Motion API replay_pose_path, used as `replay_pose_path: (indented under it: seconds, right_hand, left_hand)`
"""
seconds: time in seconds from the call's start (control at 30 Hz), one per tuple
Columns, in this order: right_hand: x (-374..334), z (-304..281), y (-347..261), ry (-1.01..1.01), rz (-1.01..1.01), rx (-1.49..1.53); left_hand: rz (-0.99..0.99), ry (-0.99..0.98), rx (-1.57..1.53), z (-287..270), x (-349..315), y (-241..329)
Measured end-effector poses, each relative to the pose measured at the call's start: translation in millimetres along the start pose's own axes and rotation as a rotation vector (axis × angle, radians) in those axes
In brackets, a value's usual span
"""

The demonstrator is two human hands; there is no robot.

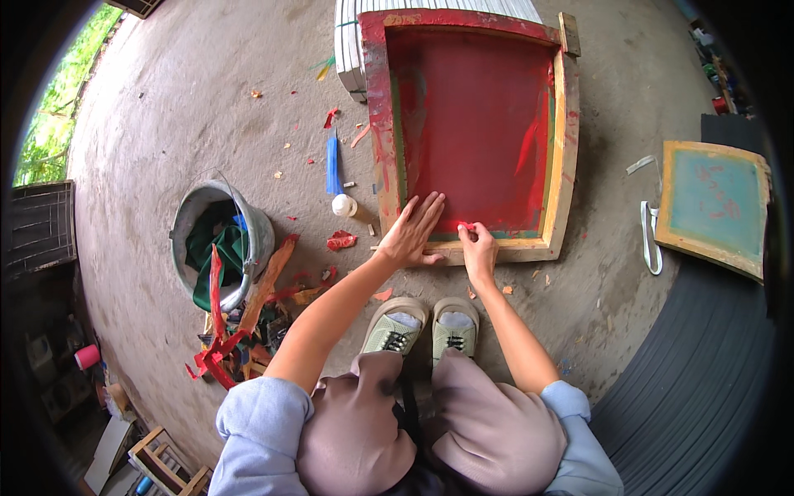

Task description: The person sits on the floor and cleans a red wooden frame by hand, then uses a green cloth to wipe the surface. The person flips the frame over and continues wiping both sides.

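A screen-printing frame (566,157) with a wooden border lies in front of me, its mesh (471,124) coated dark red, with brighter red smears along the right and lower edges. My left hand (411,235) lies flat across the frame's lower left corner, fingers stretched onto the mesh. At the lower edge, right of it, my right hand (479,250) is closed in a pinch. Between its thumb and fingers shows a small bright red scrap (467,226), at the mesh's border; whether it is still stuck there I cannot tell.
A metal bucket (266,240) with dark green cloth stands left, beside a pile of red-stained strips (222,351). A blue-bladed tool (332,165) and a white-capped bottle (344,205) are left of the frame. A smaller teal screen (718,202) lies right, near dark ridged sheeting (686,364).
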State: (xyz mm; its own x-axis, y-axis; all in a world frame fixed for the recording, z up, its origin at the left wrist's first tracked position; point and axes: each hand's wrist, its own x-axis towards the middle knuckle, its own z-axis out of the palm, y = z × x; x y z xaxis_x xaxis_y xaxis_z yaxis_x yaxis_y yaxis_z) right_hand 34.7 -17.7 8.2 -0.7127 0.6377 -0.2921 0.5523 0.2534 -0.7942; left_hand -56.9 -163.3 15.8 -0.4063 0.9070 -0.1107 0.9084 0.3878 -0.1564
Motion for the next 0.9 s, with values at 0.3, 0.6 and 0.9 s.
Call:
replay_pose_path:
  seconds: [0.3, 0.6, 0.9]
  right_hand:
    - [29, -10, 2, -0.136, 0.308, 0.164]
    - [53, -16, -3, -0.299, 0.411, -0.020]
    - [34, -5, -20, -0.270, 0.054, -0.545]
  left_hand:
    - [0.005, -0.008, -0.002, -3, 1, 0]
    - [0.012, -0.015, -0.027, -4, 1, -1]
    - [0.009, 0.003, -0.059, -1, 2, 0]
